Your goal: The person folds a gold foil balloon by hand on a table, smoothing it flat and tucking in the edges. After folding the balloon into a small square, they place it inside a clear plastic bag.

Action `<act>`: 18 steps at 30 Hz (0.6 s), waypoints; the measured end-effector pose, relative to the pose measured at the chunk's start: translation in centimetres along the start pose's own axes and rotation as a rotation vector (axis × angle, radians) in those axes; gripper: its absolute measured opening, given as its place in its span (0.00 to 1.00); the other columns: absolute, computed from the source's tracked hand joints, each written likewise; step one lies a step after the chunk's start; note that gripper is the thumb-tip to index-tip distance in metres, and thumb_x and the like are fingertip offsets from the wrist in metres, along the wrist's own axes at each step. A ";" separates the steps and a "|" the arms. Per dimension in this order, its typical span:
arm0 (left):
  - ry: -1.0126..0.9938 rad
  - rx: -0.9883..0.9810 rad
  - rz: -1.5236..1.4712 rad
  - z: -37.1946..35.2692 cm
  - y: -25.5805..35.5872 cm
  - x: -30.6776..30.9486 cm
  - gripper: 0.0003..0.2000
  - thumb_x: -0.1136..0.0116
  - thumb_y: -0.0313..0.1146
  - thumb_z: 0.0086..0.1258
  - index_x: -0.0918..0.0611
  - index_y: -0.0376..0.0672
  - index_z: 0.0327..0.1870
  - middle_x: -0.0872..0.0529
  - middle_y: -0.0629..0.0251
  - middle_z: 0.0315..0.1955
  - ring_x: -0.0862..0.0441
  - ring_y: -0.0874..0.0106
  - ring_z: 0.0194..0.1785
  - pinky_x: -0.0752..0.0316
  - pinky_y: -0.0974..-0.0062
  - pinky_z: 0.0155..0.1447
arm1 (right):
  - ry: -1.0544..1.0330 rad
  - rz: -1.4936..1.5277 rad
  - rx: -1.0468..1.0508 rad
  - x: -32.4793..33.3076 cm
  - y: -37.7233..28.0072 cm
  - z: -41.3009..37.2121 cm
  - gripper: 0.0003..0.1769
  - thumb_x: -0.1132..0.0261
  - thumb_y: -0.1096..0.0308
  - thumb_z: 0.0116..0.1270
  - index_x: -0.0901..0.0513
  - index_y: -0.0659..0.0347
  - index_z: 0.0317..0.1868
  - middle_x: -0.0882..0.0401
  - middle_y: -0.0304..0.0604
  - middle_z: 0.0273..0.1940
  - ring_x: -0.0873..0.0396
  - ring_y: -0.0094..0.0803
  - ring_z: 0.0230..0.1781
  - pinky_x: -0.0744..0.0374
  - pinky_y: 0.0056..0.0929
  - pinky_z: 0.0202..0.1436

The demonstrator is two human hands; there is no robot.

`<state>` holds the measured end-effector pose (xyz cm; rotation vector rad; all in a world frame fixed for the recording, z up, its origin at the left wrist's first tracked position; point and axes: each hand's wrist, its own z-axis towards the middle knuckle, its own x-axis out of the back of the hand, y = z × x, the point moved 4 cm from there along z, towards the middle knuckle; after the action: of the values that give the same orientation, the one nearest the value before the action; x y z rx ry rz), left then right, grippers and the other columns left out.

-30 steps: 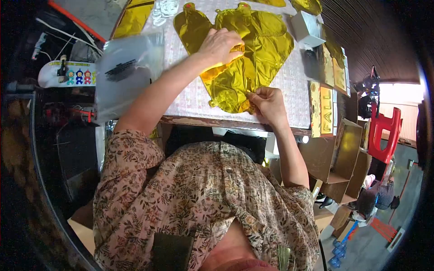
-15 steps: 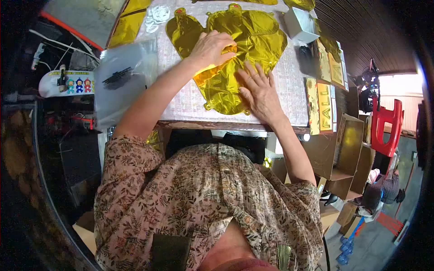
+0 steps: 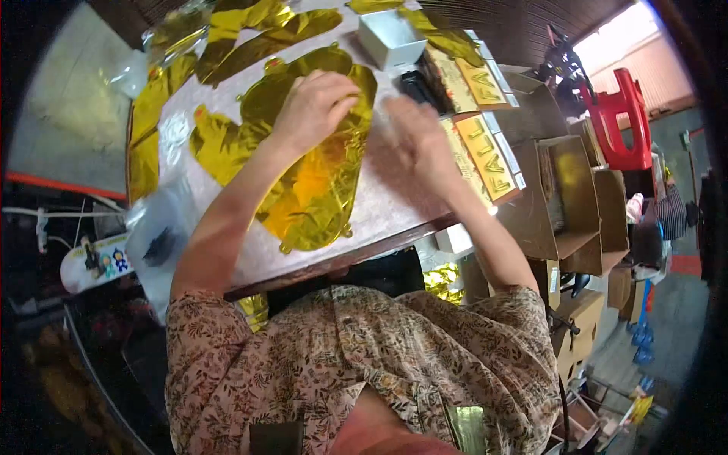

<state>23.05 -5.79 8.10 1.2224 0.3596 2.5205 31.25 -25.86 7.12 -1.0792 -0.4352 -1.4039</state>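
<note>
A flat gold foil balloon (image 3: 326, 205) lies on the cloth-covered table (image 3: 387, 205), with small tabs along its near edge. My left hand (image 3: 311, 114) is over its upper part, fingers curled and thumb drawn in, seemingly pinching the foil. The fingertips are partly hidden. To the right, my right hand (image 3: 421, 136) is raised off the foil and smeared by motion, so its fingers do not show clearly. It is close to a small black object (image 3: 421, 87) and gold FALL packs (image 3: 493, 159).
More gold foil (image 3: 265, 42) lies along the table's far side. A white box (image 3: 390, 38) stands at the back. Clear plastic bags (image 3: 163, 227) hang at the left edge. Cardboard boxes (image 3: 569, 197) and a red stool (image 3: 622, 121) are off to the right.
My right hand has lifted off the foil and moved right and up. My left hand stays over the balloon. The view has turned, so the table appears tilted and shifted left.
</note>
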 end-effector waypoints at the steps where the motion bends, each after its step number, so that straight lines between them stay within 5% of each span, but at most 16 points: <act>1: 0.002 -0.067 -0.031 2.1 0.8 -1.2 0.09 0.34 0.33 0.72 0.11 0.42 0.47 0.10 0.62 0.47 0.15 0.58 0.52 0.21 0.61 0.58 | 0.044 0.059 -0.038 1.8 3.3 0.9 0.26 0.37 0.77 0.72 0.22 0.62 0.70 0.19 0.55 0.65 0.23 0.52 0.69 0.27 0.46 0.74; 2: 0.005 -0.133 -0.062 4.2 1.4 -2.6 0.09 0.34 0.33 0.72 0.11 0.42 0.48 0.10 0.62 0.47 0.15 0.58 0.52 0.22 0.60 0.59 | 0.018 0.031 -0.251 3.4 5.6 1.3 0.27 0.38 0.82 0.70 0.22 0.62 0.70 0.19 0.57 0.64 0.22 0.52 0.67 0.26 0.41 0.72; 4: -0.012 -0.189 -0.046 8.6 2.0 -6.4 0.08 0.36 0.32 0.72 0.12 0.42 0.47 0.10 0.62 0.47 0.15 0.59 0.52 0.22 0.60 0.59 | 0.236 -0.152 -0.128 5.0 12.7 1.2 0.28 0.41 0.81 0.71 0.25 0.61 0.72 0.21 0.59 0.66 0.23 0.57 0.66 0.26 0.45 0.71; 9: -0.193 -0.303 0.335 17.3 1.9 -15.9 0.06 0.43 0.25 0.66 0.14 0.38 0.40 0.11 0.57 0.40 0.14 0.57 0.53 0.21 0.58 0.60 | 0.144 -0.211 -0.268 6.9 23.6 1.7 0.30 0.43 0.77 0.74 0.29 0.55 0.76 0.22 0.56 0.68 0.25 0.55 0.69 0.29 0.50 0.74; 13: -0.251 -0.330 0.432 19.4 1.1 -19.5 0.06 0.41 0.25 0.64 0.14 0.39 0.38 0.11 0.56 0.38 0.12 0.58 0.48 0.19 0.58 0.55 | 0.044 -0.167 -0.322 7.6 27.2 0.8 0.30 0.41 0.71 0.77 0.32 0.53 0.79 0.23 0.55 0.70 0.26 0.55 0.70 0.39 0.53 0.80; 16: -0.330 -0.393 0.431 19.5 1.5 -19.1 0.05 0.42 0.25 0.64 0.14 0.39 0.35 0.10 0.56 0.35 0.11 0.57 0.44 0.17 0.59 0.50 | 0.052 -0.114 -0.353 8.8 25.7 1.1 0.28 0.40 0.68 0.79 0.29 0.55 0.77 0.19 0.53 0.68 0.21 0.49 0.69 0.35 0.47 0.79; 18: -0.213 -0.420 0.391 19.5 1.0 -19.5 0.04 0.41 0.24 0.62 0.14 0.40 0.31 0.11 0.54 0.33 0.11 0.56 0.42 0.16 0.57 0.46 | 0.078 -0.004 -0.434 9.2 25.3 1.4 0.26 0.39 0.67 0.79 0.27 0.57 0.75 0.17 0.52 0.66 0.20 0.46 0.69 0.31 0.43 0.77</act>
<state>49.71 -12.54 6.34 1.4678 -0.4815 2.5444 56.80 -34.47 6.49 -1.3630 -0.0734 -1.5791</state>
